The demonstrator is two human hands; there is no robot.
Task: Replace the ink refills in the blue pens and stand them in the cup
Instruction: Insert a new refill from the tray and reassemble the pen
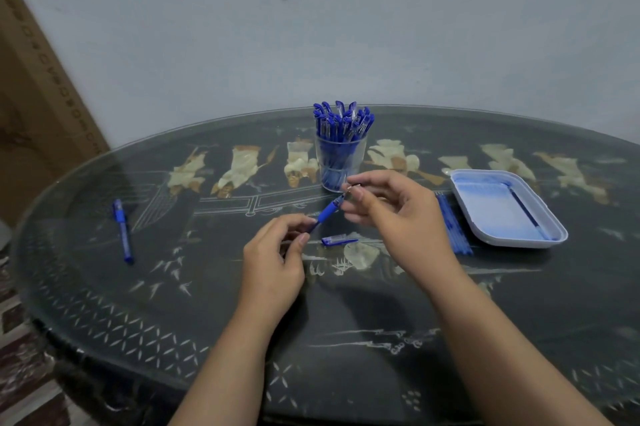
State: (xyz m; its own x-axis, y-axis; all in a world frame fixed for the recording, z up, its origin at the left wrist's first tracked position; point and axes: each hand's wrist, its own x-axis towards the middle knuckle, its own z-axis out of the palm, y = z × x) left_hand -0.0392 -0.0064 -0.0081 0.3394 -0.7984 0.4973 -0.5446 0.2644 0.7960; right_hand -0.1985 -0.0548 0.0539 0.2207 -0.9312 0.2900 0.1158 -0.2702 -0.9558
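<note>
Both forearms reach in from the bottom edge, over the counter (173,304). My left hand (273,262) pinches the lower end of a pen (327,212), hiding that end. My right hand (391,214) pinches a small bit (354,187) just above the pen's tip, too tiny to make out. A cap (337,240) lies under the pen. Behind my hands stands the cup (341,162), full of pens (343,120). Refills (453,228) lie beside a tray (554,231), partly behind my right wrist. A spare pen (123,231) lies far left.
</note>
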